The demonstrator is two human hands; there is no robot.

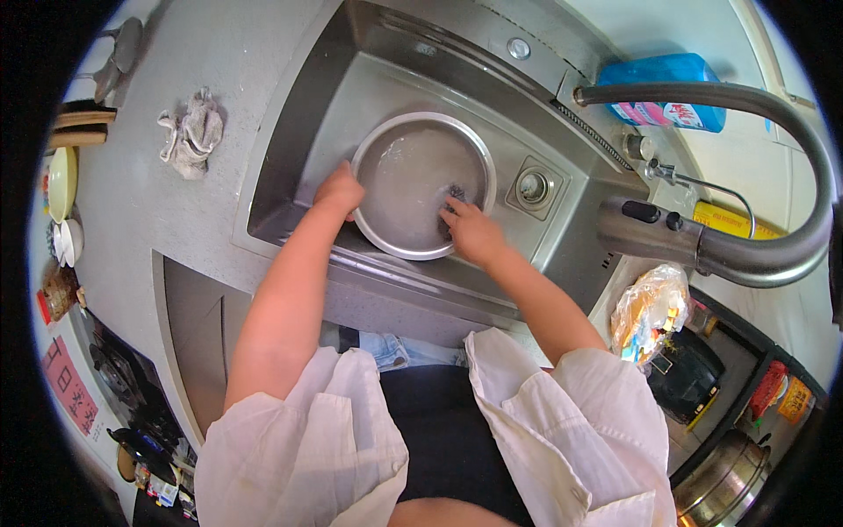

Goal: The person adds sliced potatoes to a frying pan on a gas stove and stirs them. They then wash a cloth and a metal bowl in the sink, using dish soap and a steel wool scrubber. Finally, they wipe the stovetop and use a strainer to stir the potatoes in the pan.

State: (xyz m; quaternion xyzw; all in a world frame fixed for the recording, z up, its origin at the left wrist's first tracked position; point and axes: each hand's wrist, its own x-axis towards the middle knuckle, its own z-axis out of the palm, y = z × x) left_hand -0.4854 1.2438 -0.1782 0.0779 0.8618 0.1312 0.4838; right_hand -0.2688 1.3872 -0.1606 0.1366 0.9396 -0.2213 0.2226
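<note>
A round metal basin (408, 184) sits tilted in a stainless steel sink (369, 79), with cloudy water inside it. My left hand (341, 190) grips its left rim. Inside the basin, near its right wall, my right hand (471, 230) holds a dark scouring pad, probably steel wool (456, 193), under its fingertips; part of the pad is hidden by the fingers. To the right of the basin is the sink drain (533, 187) with its strainer.
A grey pull-down faucet (658, 230) arches over the sink's right end. Behind it lies a blue detergent bottle (665, 92). A crumpled rag (192, 135) rests on the left counter. A plastic bag of food (649, 313) and a metal pot (724, 481) stand at the right.
</note>
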